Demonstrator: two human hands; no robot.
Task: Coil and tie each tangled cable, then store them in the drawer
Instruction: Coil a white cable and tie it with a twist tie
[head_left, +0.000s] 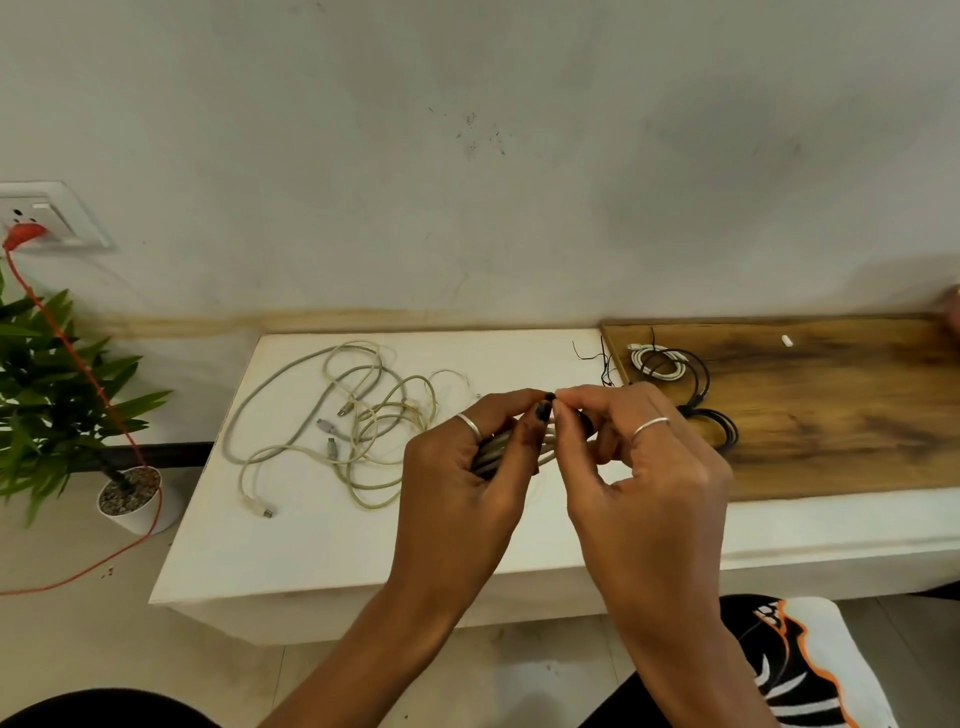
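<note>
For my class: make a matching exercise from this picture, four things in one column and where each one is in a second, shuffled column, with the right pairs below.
Things
1. Coiled grey cable
2. Tangled pale cables
3. Coiled white cable
4. Red cord

Places
A. On the wooden board, among black cables
B. Loose on the white table
C. Held in the left hand, with the right hand pinching at its top
D. Running down from the wall socket, past the potted plant

Pairs: 1-C, 2-B, 3-A, 4-D
</note>
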